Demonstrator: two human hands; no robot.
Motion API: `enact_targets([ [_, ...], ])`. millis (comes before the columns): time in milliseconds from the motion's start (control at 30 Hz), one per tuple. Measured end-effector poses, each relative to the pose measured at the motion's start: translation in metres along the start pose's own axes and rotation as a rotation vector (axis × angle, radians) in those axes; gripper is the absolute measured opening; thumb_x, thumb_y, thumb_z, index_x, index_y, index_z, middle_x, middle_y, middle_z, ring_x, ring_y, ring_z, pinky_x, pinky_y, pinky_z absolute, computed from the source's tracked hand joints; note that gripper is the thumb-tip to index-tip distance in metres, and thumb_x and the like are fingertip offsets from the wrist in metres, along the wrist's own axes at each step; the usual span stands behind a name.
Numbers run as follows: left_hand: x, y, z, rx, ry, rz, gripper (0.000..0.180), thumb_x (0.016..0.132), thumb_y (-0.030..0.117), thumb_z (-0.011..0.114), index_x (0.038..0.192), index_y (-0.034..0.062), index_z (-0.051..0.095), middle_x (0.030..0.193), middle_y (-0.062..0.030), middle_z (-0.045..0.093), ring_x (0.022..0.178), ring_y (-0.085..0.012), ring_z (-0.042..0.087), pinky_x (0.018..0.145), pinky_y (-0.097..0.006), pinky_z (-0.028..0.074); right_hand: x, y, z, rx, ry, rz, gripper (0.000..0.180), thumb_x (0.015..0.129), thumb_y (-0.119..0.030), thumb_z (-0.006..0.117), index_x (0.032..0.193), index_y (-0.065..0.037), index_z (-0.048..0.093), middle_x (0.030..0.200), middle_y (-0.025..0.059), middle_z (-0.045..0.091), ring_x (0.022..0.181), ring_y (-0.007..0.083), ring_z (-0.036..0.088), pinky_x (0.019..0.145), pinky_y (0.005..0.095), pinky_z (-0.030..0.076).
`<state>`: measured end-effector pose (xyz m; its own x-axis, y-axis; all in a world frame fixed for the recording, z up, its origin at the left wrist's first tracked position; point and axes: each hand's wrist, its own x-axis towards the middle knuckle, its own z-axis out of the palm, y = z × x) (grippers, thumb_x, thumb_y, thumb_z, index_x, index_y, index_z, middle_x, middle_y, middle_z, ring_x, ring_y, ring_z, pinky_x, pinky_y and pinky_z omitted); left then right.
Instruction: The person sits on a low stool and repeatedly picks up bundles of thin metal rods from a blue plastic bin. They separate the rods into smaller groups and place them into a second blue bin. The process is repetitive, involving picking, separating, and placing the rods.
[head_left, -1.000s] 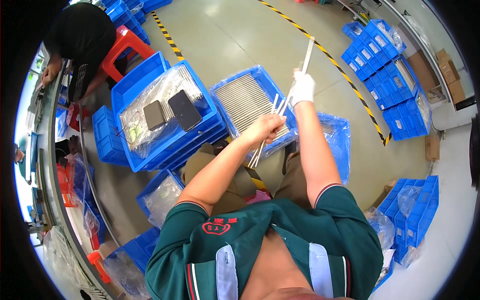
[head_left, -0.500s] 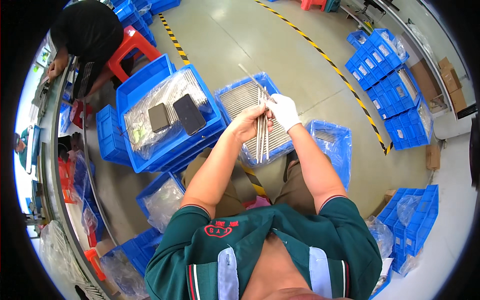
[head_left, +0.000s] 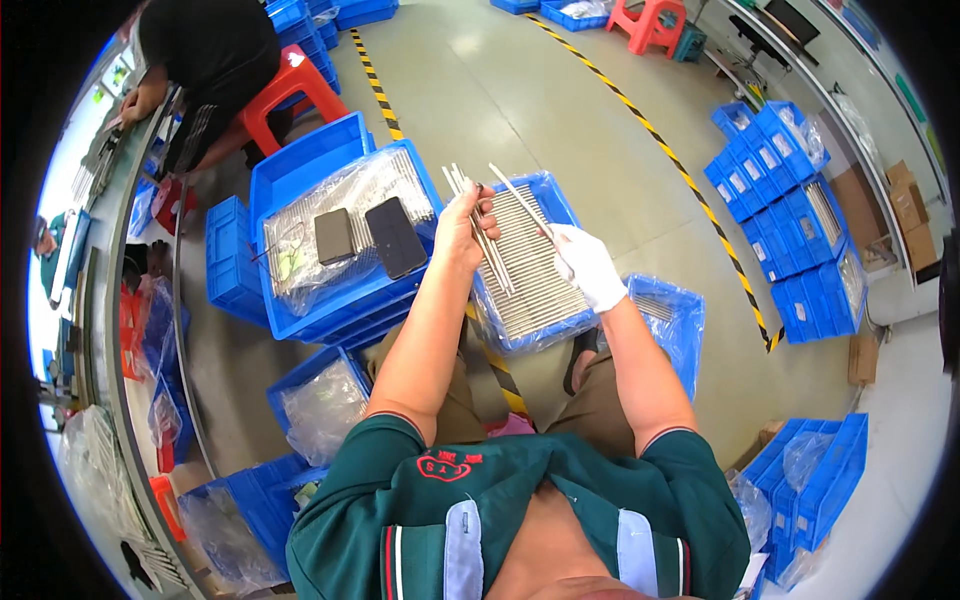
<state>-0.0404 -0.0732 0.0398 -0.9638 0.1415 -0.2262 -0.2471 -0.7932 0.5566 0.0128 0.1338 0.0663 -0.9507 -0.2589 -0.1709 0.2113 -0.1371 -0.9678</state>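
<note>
Metal rods, thin and silvery, a small bundle: pinched in the bare left hand, fingers curled shut round their middle, so the ends fan out above and below the fist, apparently to keep them sorted and countable. One single rod: gripped by the white-gloved right hand, fingers closed on its lower end, tip slanting up and left toward the bundle; the glove probably spares the hand from sharp ends, though that is a guess. Both hands hover just above a blue tray resting across the person's knees and filled with like rods laid side by side in rows, close at reach for picking. Second blue crate, lined with clear film, just beside the right knee. Left of the tray, stacked blue crates covered by a plastic sheet, with two dark flat slabs, one greyish, one black, lying on top. Red stool beyond, with another person seated at a bench. More blue crates stand well apart on the right. Compared with half a second earlier: the hands, then meeting over the tray with all rods held together upright, are now parted; the right hand has drawn one rod away to the right, and the bundle leans more steeply.
</note>
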Motion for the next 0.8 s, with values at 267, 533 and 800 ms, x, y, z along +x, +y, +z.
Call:
enact_targets([
  [267,-0.001,0.006,0.000,-0.027,-0.040,0.102,0.031,0.093,0.035,0.053,0.091,0.0049,0.057,0.066,-0.0018,0.049,0.053,-0.0096,0.041,0.046,-0.025,0.037,-0.011,0.001,0.013,-0.087,-0.033,0.042,0.028,0.091,-0.011,0.051,0.116,0.001,0.058,0.067,-0.0042,0.048,0.052,0.0032,0.039,0.046,0.0188,0.029],
  [533,-0.002,0.002,0.004,0.000,-0.005,0.108,0.032,0.092,0.035,0.056,0.091,0.0038,0.057,0.069,-0.0008,0.047,0.055,-0.0091,0.042,0.047,-0.025,0.038,-0.010,0.002,0.014,-0.091,-0.001,0.018,0.026,0.091,-0.008,0.052,0.115,0.000,0.060,0.071,-0.0029,0.051,0.057,0.0032,0.044,0.050,0.0195,0.036],
  [800,-0.022,-0.035,0.029,0.098,-0.101,-0.036,0.025,0.093,0.028,0.054,0.097,0.0029,0.055,0.081,-0.0126,0.061,0.050,-0.0098,0.042,0.044,-0.021,0.037,-0.003,0.003,0.020,-0.251,0.161,-0.080,0.029,0.087,-0.004,0.055,0.116,-0.003,0.060,0.101,0.0060,0.065,0.077,0.0079,0.058,0.070,0.0223,0.046],
])
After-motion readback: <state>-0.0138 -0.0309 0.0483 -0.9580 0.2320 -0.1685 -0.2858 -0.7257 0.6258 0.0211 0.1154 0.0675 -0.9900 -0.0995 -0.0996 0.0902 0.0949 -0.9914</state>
